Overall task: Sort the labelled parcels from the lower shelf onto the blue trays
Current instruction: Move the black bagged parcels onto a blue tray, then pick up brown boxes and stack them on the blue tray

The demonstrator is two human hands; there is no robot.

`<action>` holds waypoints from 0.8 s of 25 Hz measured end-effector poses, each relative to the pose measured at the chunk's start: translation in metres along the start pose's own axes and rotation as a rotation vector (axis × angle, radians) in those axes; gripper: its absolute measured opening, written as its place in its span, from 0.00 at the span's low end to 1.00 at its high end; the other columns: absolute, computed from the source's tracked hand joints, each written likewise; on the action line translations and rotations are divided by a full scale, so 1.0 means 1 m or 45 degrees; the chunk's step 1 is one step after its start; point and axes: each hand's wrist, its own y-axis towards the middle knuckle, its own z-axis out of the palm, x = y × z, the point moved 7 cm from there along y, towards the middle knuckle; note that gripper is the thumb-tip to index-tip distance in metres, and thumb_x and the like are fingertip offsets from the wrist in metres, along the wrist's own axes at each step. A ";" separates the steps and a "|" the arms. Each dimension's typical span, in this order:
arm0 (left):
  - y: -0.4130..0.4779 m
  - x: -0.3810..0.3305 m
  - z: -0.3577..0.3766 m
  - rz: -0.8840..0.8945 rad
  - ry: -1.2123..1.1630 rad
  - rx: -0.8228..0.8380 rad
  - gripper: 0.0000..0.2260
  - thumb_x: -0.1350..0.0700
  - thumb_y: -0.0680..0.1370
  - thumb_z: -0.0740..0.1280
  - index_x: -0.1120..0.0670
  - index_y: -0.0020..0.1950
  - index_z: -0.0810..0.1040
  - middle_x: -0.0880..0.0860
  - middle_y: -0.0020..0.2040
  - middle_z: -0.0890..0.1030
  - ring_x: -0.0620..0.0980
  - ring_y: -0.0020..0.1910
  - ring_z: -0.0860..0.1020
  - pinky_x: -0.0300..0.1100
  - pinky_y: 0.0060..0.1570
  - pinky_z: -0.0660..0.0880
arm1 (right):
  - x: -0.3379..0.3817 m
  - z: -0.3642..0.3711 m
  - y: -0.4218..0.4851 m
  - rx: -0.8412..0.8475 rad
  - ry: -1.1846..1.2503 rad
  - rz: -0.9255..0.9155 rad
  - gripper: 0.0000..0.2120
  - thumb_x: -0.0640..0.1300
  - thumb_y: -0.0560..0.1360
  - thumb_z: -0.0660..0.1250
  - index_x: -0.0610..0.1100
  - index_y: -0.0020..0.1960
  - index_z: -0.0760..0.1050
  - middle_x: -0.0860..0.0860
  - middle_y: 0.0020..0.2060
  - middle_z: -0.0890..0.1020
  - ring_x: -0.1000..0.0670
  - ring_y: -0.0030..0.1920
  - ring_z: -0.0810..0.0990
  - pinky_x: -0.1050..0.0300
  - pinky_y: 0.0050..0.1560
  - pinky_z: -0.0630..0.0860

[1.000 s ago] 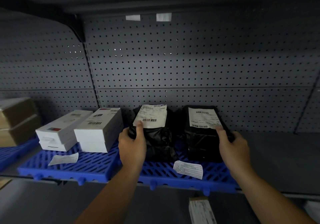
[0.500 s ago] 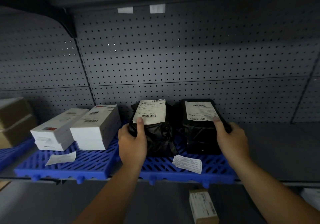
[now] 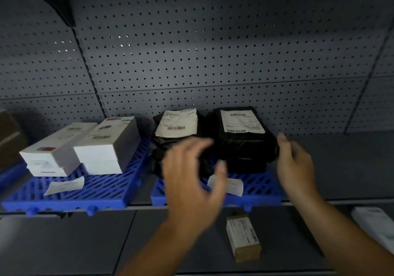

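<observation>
Two black bagged parcels with white labels lie side by side on a blue tray (image 3: 262, 192): the left black parcel (image 3: 177, 126) and the right black parcel (image 3: 243, 139). My left hand (image 3: 191, 182) hovers open and blurred in front of the left parcel, holding nothing. My right hand (image 3: 296, 164) is open just beside the right parcel's right edge, fingers apart. On the lower shelf lie a brown labelled box (image 3: 243, 237) and, at the far right, a white parcel (image 3: 375, 224).
Two white boxes (image 3: 81, 145) sit on a second blue tray (image 3: 102, 190) to the left. Loose paper slips (image 3: 64, 187) lie on both trays. Brown boxes (image 3: 8, 135) stand at the far left. A pegboard wall backs the shelf.
Both hands have let go of the black parcels and drawn back toward me. The view has tilted down, showing more of the lower shelf.
</observation>
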 end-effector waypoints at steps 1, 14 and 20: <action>-0.015 -0.020 0.020 0.060 -0.064 0.162 0.14 0.43 0.82 0.63 0.48 0.63 0.76 0.44 0.60 0.76 0.42 0.63 0.74 0.41 0.61 0.69 | 0.000 -0.010 -0.009 -0.019 -0.006 -0.045 0.23 0.69 0.77 0.57 0.51 0.44 0.78 0.54 0.39 0.83 0.60 0.41 0.81 0.55 0.39 0.73; -0.156 -0.055 0.156 0.004 -0.318 1.012 0.10 0.40 0.79 0.63 0.41 0.58 0.75 0.38 0.51 0.77 0.37 0.50 0.75 0.33 0.48 0.74 | -0.098 -0.187 -0.121 -0.338 -0.483 -0.057 0.09 0.45 0.75 0.74 0.55 0.53 0.79 0.59 0.48 0.82 0.62 0.51 0.79 0.75 0.47 0.72; -0.195 -0.037 0.183 -0.175 -0.279 1.085 0.12 0.40 0.79 0.63 0.42 0.58 0.76 0.39 0.51 0.78 0.39 0.50 0.75 0.39 0.50 0.75 | -0.156 -0.231 -0.135 -0.357 -0.527 0.139 0.06 0.47 0.75 0.74 0.53 0.51 0.80 0.55 0.45 0.83 0.54 0.46 0.81 0.67 0.41 0.73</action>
